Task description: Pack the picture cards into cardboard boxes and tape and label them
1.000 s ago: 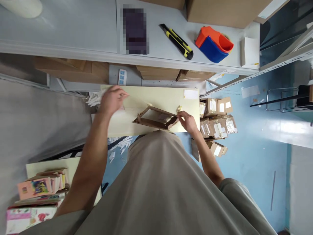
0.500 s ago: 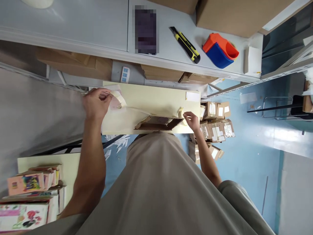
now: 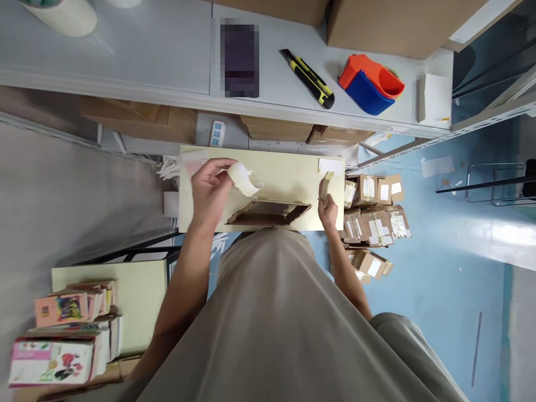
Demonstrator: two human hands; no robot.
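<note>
Left of centre in the head view, I see the left hand (image 3: 211,190), thumb and fingertips pinched closed on a curling tape strip (image 3: 243,178). Right of centre, I have the right hand (image 3: 328,211) curled around a tape roll (image 3: 325,187). Between them, at lower centre, an open cardboard box (image 3: 257,216) sits by the near edge of the cream tabletop (image 3: 288,167).
</note>
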